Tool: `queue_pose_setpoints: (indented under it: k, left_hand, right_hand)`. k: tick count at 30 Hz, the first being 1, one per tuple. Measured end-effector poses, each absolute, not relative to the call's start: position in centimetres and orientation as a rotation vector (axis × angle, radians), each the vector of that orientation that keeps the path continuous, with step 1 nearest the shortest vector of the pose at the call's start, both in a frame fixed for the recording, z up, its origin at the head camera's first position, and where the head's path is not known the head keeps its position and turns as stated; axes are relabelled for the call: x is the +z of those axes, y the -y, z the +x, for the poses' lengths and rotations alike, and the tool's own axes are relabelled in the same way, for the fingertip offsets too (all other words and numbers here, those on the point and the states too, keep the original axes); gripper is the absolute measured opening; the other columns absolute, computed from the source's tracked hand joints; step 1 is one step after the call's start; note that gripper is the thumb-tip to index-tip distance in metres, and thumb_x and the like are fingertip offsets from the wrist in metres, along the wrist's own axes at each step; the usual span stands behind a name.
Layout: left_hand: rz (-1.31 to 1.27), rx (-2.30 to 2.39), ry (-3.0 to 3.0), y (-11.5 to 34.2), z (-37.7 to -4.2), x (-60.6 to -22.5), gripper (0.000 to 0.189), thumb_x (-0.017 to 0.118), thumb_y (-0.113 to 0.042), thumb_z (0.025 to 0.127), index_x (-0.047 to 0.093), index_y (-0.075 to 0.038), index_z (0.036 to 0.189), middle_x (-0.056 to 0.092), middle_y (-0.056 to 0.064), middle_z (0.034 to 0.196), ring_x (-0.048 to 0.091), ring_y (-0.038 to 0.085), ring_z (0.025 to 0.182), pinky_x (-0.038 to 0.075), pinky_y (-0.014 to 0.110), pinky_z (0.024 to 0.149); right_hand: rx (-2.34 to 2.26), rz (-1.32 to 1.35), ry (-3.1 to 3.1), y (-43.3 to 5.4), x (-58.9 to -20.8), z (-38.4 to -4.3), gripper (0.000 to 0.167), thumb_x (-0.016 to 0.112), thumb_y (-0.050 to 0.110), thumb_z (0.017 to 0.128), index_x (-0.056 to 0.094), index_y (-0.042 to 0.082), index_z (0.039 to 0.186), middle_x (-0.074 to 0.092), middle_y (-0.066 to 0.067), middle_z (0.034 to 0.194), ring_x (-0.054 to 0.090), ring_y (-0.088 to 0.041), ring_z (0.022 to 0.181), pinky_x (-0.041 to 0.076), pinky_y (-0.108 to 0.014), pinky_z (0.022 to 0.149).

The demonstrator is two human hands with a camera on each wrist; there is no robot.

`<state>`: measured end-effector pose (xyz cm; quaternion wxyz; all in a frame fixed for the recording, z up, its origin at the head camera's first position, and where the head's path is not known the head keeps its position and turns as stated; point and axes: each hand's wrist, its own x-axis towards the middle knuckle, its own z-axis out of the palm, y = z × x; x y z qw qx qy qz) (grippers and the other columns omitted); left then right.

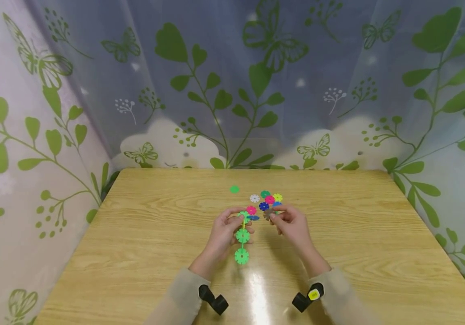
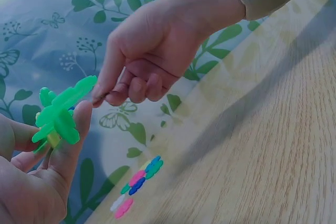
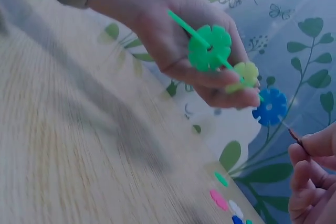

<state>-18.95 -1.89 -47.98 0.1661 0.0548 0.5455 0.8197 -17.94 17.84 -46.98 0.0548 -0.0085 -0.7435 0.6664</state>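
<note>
Green-leafed curtain (image 1: 232, 99) is hanging behind a wooden table (image 1: 155, 225), while the left hand (image 1: 226, 228) and the right hand (image 1: 293, 225) are both gripping above it.
The left hand is pinching a chain of interlocked discs (image 1: 242, 235) between thumb and fingers near its far end, green and yellow pieces stretching back toward the person over the tabletop. Beyond the hands, a cluster of loose discs (image 1: 270, 199) in pink, white, yellow, green and blue is lying on the wood. A blue disc (image 3: 270, 107) is sticking out from the chain toward the right hand, whose thumb and forefinger are pinching a brown disc (image 1: 268, 215) just beside it. A lone green disc (image 1: 234, 189) is resting left of the cluster, apart from it.
</note>
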Motion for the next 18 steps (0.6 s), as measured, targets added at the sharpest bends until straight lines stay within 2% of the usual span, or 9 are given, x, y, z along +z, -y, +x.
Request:
queue_pose_setpoints:
  k: [8,14,18]
  left_hand:
    - [0.155,2.367,-1.528,1.9,-18.8,-48.0,0.028,0.048,-0.013,0.098,0.049,-0.002,0.123,0.064,0.015,0.091,0.067,0.021,0.074,0.055,0.052,0.072]
    - [0.154,2.375,-1.53,1.8,-18.8,-47.9,0.027,0.046,-0.011,0.099,0.049,-0.002,0.124,0.064,0.016,0.091,0.067,0.021,0.074,0.052,0.055,0.074]
    - [0.149,2.378,-1.533,1.9,-18.7,-47.8,0.028,0.046,-0.012,0.098,0.049,-0.002,0.124,0.064,0.015,0.092,0.067,0.021,0.074,0.052,0.056,0.075]
  right_hand:
    - [2.113,-0.073,2.179,-16.5,-46.7,-17.2,0.02,0.063,0.0,0.086,0.062,-0.005,0.105,0.064,-0.016,0.074,0.046,-0.01,0.048,0.04,-0.018,0.044]
    - [2.153,-0.081,2.161,-15.9,-45.8,-16.6,0.02,0.061,-0.005,0.086,0.06,-0.008,0.106,0.063,-0.024,0.076,0.046,-0.013,0.048,0.039,-0.018,0.043]
    - [2.151,-0.069,2.164,-15.8,-45.7,-16.5,0.02,0.061,-0.004,0.087,0.06,-0.008,0.106,0.063,-0.019,0.073,0.045,-0.012,0.047,0.038,-0.017,0.043]
